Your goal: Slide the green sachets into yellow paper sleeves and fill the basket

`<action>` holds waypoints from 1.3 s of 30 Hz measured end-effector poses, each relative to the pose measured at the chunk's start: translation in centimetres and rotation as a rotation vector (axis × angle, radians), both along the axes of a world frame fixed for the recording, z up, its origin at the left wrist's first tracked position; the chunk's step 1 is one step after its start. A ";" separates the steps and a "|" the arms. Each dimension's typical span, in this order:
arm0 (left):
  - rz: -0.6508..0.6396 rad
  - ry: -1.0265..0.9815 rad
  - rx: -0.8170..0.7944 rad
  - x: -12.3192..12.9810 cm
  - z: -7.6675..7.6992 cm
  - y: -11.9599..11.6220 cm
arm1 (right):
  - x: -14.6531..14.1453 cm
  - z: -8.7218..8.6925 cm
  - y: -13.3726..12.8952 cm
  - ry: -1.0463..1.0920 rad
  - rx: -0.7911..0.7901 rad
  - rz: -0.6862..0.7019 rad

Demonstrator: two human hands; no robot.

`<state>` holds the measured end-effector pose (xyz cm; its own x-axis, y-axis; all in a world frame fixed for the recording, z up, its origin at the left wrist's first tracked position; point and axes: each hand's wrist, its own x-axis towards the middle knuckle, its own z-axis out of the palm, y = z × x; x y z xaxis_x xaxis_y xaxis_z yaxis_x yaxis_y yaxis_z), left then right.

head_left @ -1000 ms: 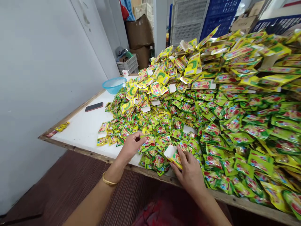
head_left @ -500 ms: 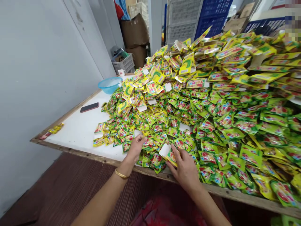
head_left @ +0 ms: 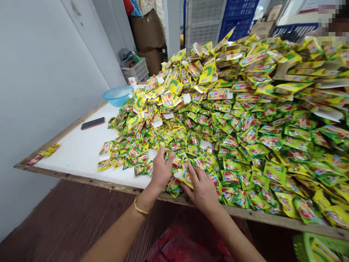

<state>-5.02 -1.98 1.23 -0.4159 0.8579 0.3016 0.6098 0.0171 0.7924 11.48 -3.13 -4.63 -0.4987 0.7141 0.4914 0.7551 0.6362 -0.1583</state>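
My right hand is closed around a small yellow carton, its white end flap open and pointing left. Just to its left, my left hand, with a gold bracelet at the wrist, has thumb and fingers curled together on a small green packet close to the carton's open end. The fingers partly hide this packet. Around both hands lies a wide heap of shiny green and yellow packets with red fruit prints. Behind it, more yellow cartons are piled up, many with flaps open.
The white table has a raised wooden edge. On its left are a phone, a blue basin and some yellow packets. A green basket stands below at right. Crates rise behind; another person is at far right.
My left hand has moved right and closer to the carton in my right hand. The view has shifted right, so the green basket now shows at the lower right.
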 end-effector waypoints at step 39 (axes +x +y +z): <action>-0.476 0.133 -0.112 0.0 0.5 -1.5 | 0.3 0.1 0.1 0.093 0.005 -0.016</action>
